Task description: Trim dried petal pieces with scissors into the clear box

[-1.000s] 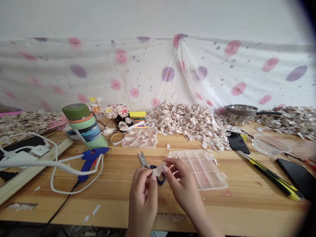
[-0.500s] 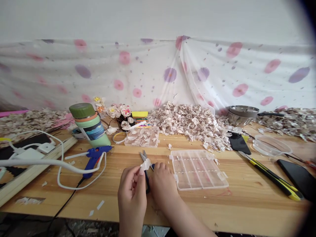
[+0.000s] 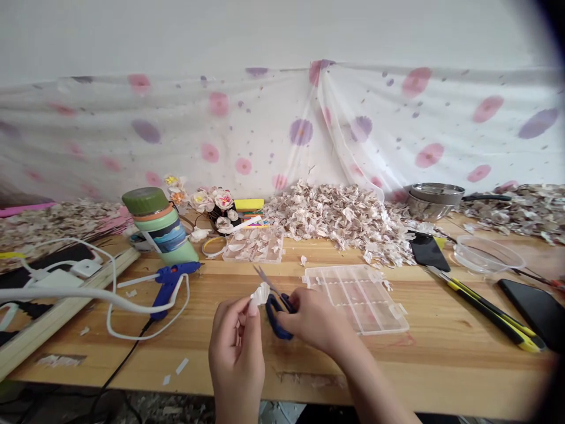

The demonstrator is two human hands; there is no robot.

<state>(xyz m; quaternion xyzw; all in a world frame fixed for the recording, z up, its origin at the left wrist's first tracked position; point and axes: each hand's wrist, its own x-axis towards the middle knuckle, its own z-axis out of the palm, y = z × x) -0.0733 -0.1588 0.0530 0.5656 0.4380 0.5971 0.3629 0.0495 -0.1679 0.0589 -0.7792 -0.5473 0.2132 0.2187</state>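
Between the thumb and fingers of my left hand [image 3: 236, 341] a small pale petal-like piece [image 3: 261, 293] is pinched, its ribbed edge pointing up. Just to the right, my right hand [image 3: 311, 318] grips the blue handles of a pair of scissors [image 3: 278, 324]. The scissor blades point up and left, slightly apart, behind the pale piece. Some of the right fingers are hidden behind the hand. Beyond the right hand lies a clear compartment box [image 3: 362, 300], partly covered by that hand.
A blue glue gun [image 3: 170, 285] with white cable lies left, near a green flask [image 3: 165, 235]. Behind are a heap of pale pieces [image 3: 339, 215], a second clear tray [image 3: 253, 250] and paper flowers [image 3: 216, 203]. A yellow-black utility knife [image 3: 489, 315] and phones [image 3: 536, 312] lie right.
My right hand has taken hold of the scissors and shifted right, turning them and lifting the handles. My left hand stays nearly in place with the pale piece.
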